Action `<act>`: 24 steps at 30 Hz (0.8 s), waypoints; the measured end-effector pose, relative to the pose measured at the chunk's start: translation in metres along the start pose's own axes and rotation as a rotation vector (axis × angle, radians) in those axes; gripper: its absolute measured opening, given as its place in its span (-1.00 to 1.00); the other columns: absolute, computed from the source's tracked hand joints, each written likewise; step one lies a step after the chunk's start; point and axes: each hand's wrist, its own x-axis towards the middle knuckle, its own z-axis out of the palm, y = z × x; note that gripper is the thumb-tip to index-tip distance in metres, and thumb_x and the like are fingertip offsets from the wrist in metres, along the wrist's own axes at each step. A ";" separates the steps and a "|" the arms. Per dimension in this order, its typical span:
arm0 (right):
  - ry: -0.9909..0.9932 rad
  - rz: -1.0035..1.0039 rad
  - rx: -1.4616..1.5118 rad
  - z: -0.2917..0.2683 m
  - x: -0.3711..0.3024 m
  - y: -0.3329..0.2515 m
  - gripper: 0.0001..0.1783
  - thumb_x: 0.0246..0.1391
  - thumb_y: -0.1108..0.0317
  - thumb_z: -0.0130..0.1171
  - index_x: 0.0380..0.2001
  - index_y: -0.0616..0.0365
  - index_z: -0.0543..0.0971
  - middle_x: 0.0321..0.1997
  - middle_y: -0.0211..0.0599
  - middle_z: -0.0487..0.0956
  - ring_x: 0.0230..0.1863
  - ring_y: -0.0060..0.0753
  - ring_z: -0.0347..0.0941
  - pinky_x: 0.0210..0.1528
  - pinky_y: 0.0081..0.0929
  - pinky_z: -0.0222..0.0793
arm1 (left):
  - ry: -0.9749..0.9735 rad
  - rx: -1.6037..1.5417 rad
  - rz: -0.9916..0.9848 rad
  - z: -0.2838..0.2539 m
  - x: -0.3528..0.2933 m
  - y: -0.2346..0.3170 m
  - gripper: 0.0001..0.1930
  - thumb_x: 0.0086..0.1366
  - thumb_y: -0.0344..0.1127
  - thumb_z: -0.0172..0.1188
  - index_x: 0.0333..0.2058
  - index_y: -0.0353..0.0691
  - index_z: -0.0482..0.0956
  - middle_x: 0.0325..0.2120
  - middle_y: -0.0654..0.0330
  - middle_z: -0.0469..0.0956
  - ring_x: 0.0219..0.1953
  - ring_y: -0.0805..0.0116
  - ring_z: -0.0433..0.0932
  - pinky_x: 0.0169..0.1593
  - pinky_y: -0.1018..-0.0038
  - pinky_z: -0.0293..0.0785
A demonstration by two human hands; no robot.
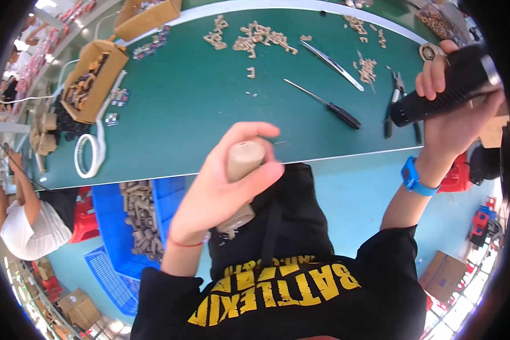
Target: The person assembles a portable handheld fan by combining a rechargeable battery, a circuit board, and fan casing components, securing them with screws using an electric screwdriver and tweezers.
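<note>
My left hand (209,178), in front of the table edge, curls around a beige plastic part (245,161). The part's rounded end shows between thumb and fingers, and its wider end (238,221) sticks out below the hand, above my lap. At the right end of the table my right hand (450,133) is wrapped round a thick black cylindrical tool (445,88) with a ridged body and a silvery end; its exact kind is unclear. Beneath and beside that tool lie pliers (395,105). A screwdriver (340,113) and tweezers (334,65) rest between the hands.
Small beige pieces (260,38) are heaped along the far side of the green table (198,96). Cardboard boxes (93,82) and a white tape roll (88,156) stand left. A blue bin (110,221) of beige parts sits below the edge. Another person (34,224) is far left.
</note>
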 end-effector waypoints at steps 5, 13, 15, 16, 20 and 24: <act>0.349 0.152 -0.796 -0.065 0.013 0.012 -0.32 0.23 -0.24 -0.25 -0.18 0.23 0.49 -0.62 -0.43 0.35 -0.59 -0.61 0.26 -0.50 -0.63 0.16 | -0.041 -0.070 0.140 -0.026 -0.035 0.016 -0.37 0.09 -0.68 0.14 0.11 -0.20 0.10 -0.08 0.14 0.25 -0.29 0.49 0.44 -0.25 0.58 0.37; 0.385 0.258 -1.203 -0.125 0.007 0.026 -0.45 0.25 -0.17 -0.08 -0.34 0.15 0.52 -0.54 -0.46 0.43 -0.55 -0.67 0.31 -0.49 -0.67 0.21 | -0.081 0.376 0.236 -0.033 0.007 0.052 -0.63 0.35 -0.13 0.07 -0.06 -0.33 0.38 -0.45 0.21 0.45 -0.59 0.58 0.36 -0.48 0.63 0.29; 0.366 0.271 -1.153 -0.121 0.009 0.028 -0.46 0.26 -0.15 -0.06 -0.29 0.17 0.53 -0.51 -0.45 0.45 -0.51 -0.67 0.33 -0.46 -0.67 0.23 | -0.104 0.406 0.188 -0.032 0.018 0.061 -0.79 0.36 -0.27 0.07 -0.16 -0.30 0.46 -0.46 0.28 0.49 -0.52 0.61 0.38 -0.42 0.66 0.34; 0.324 0.276 -1.123 -0.124 0.009 0.030 -0.46 0.25 -0.15 -0.04 -0.23 0.16 0.55 -0.51 -0.47 0.46 -0.51 -0.71 0.31 -0.45 -0.69 0.19 | -0.140 0.519 0.106 -0.030 0.025 0.064 -0.80 0.36 -0.26 0.07 -0.20 -0.30 0.46 -0.48 0.28 0.49 -0.51 0.60 0.39 -0.42 0.63 0.34; 0.259 0.337 -1.071 -0.132 0.008 0.031 -0.45 0.24 -0.15 -0.02 -0.15 0.16 0.57 -0.50 -0.50 0.47 -0.48 -0.75 0.26 -0.42 -0.72 0.14 | -0.279 0.715 0.118 -0.023 0.041 0.058 -0.71 0.35 -0.15 0.10 -0.33 -0.32 0.48 -0.57 0.23 0.47 -0.54 0.48 0.41 -0.45 0.52 0.36; 0.295 0.054 -1.264 -0.123 0.006 0.030 -0.58 0.20 0.02 0.12 -0.15 0.20 0.56 -0.35 -0.38 0.56 -0.34 -0.64 0.40 -0.30 -0.68 0.25 | -0.424 0.801 -0.031 -0.020 0.052 0.064 -0.64 0.34 -0.05 0.08 -0.35 -0.31 0.50 -0.66 0.20 0.45 -0.63 0.43 0.42 -0.50 0.50 0.37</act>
